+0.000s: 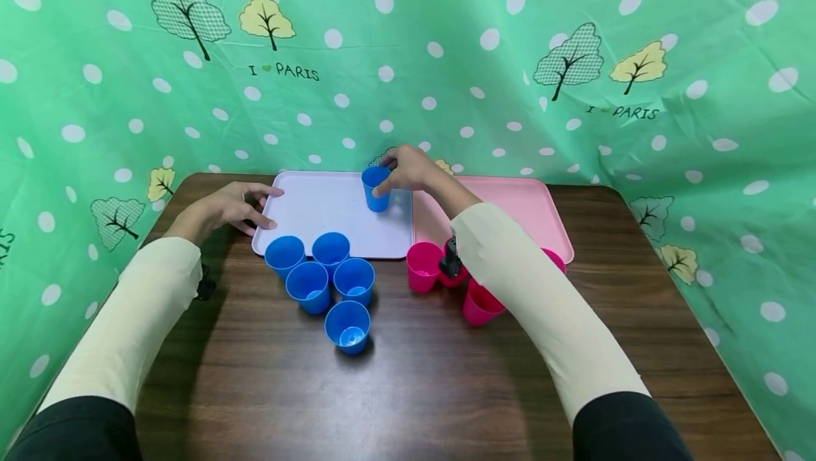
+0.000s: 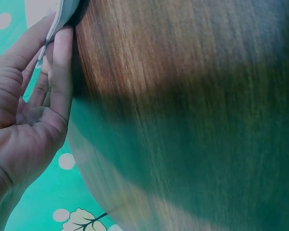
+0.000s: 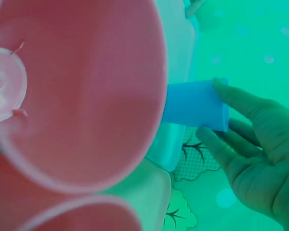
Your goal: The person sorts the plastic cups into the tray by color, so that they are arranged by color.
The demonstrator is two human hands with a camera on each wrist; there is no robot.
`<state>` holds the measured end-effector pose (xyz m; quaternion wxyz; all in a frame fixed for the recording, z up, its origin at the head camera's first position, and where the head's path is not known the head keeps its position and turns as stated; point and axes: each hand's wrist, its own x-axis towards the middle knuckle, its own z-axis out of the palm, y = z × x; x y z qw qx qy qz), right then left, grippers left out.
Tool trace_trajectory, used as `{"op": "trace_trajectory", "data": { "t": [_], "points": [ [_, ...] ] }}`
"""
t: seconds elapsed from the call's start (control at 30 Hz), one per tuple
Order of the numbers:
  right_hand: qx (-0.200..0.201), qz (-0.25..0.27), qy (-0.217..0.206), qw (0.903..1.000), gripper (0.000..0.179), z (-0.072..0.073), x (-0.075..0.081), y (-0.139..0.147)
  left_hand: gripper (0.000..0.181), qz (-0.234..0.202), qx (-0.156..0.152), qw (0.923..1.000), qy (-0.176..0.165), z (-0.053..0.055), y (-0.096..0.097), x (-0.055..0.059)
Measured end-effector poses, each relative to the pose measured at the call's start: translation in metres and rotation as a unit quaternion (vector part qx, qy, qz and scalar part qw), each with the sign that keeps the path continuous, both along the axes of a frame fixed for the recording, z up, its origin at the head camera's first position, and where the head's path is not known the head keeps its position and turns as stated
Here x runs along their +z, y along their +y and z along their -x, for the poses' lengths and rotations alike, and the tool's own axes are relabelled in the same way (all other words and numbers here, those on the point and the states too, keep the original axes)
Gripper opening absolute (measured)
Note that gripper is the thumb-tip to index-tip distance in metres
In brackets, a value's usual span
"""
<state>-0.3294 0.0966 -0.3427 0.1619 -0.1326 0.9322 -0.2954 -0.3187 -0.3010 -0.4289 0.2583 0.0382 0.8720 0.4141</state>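
Observation:
At the far right part of the white tray (image 1: 319, 213), a blue cup (image 1: 376, 195) stands upright, its rim pinched between the thumb and fingers of my right hand (image 1: 411, 169). In the right wrist view that blue cup (image 3: 195, 105) shows sideways beyond the pink cups, with the right hand (image 3: 260, 159) at its rim. My left hand (image 1: 232, 205) is at the tray's left edge; the left wrist view shows the left hand (image 2: 33, 96) pinching the tray edge (image 2: 62, 19) between thumb and fingers. Several other blue cups (image 1: 309, 288) stand grouped in front of the white tray.
A pink tray (image 1: 503, 195) adjoins the white one on the right. Several pink cups (image 1: 423, 268) stand in front of it, partly hidden under the right forearm. All rest on a dark wooden table (image 1: 408, 404), with a green dotted cloth (image 1: 408, 50) behind and around it.

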Motion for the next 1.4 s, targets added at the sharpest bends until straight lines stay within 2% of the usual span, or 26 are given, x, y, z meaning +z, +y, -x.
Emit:
{"op": "trace_trajectory", "data": {
  "t": [0.43,0.9,1.13,1.23,1.33,1.4],
  "points": [
    [-0.053,0.018,-0.015,0.9983,0.081,0.010,0.001,-0.019,0.087,0.004,0.003,1.0000,0.000,-0.003,-0.002,0.002],
    [-0.099,0.017,-0.005,0.9949,0.071,0.020,-0.009,-0.031,0.088,-0.002,0.003,1.0000,-0.003,-0.002,-0.001,0.001],
    [-0.090,0.034,0.000,0.9953,0.067,0.017,-0.010,-0.040,0.086,0.007,0.000,1.0000,0.000,-0.001,-0.002,0.000],
    [-0.092,0.037,-0.001,0.9951,0.071,0.022,-0.014,-0.044,0.085,0.010,-0.001,1.0000,0.000,-0.001,0.000,0.000],
    [-0.104,0.020,-0.005,0.9943,0.075,0.044,-0.031,-0.046,0.085,0.010,-0.001,0.9999,0.000,0.000,0.001,0.000],
    [-0.112,0.010,-0.008,0.9937,0.077,0.053,-0.036,-0.047,0.085,0.010,-0.002,0.9999,0.001,0.000,0.001,0.000]
  ]
}}
